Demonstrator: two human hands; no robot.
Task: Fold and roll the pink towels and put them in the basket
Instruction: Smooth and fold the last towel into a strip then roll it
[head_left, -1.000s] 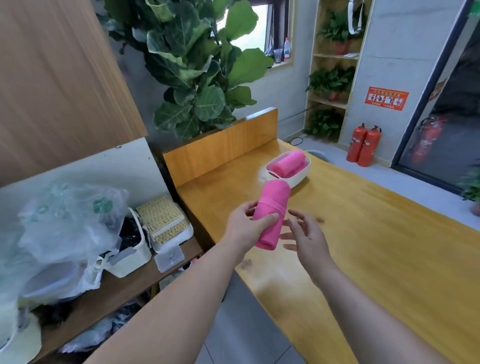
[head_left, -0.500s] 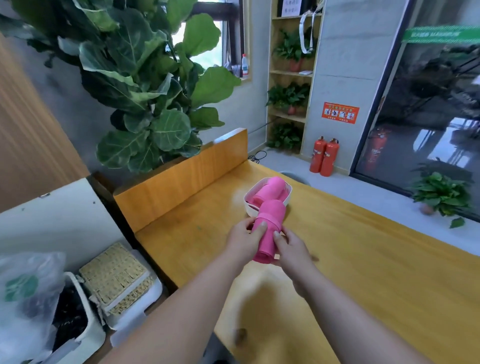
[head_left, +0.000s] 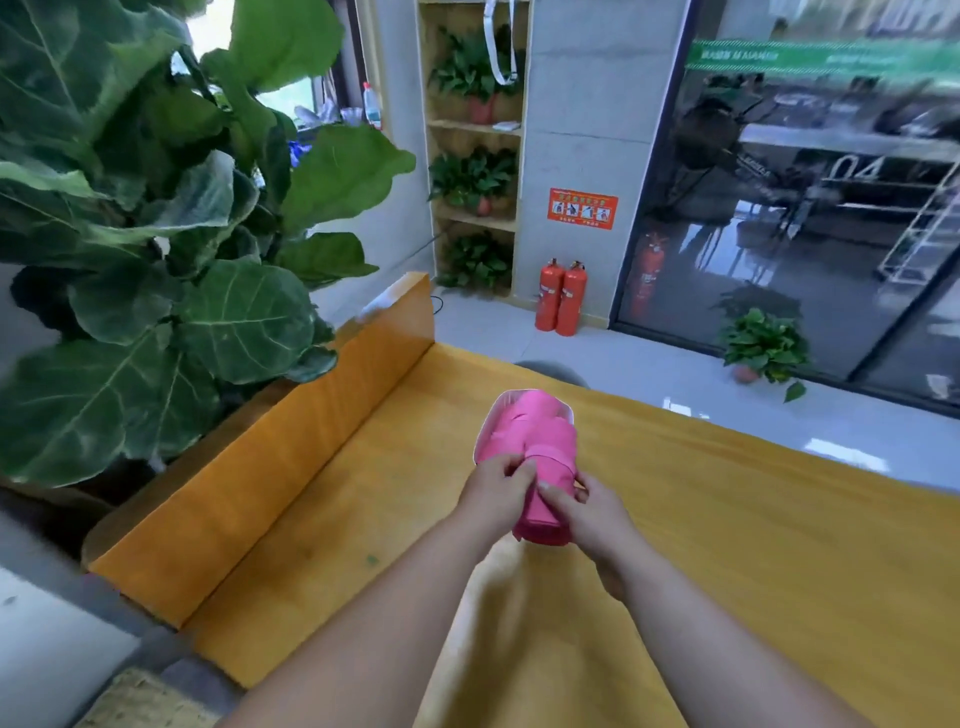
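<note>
Towel roll (head_left: 549, 470) pinched in left hand (head_left: 493, 496), right hand (head_left: 595, 517) grip, yellow table (head_left: 779, 545), leafy plant (head_left: 197, 291)

Left hand (head_left: 496, 486) and right hand (head_left: 592, 512) grip rolled pink towel (head_left: 550, 483) before white basket (head_left: 567, 410) on wooden table (head_left: 332, 499).

I hold the rolled towel (head_left: 548, 499) between my left hand (head_left: 498, 493) and right hand (head_left: 592, 512) over the table (head_left: 753, 545), just before the basket (head_left: 480, 441) where another towel (head_left: 524, 421) lies, with the upright board (head_left: 291, 457) and plant (head_left: 182, 234) to my left and fire extinguishers (head_left: 561, 299) beyond.
</note>
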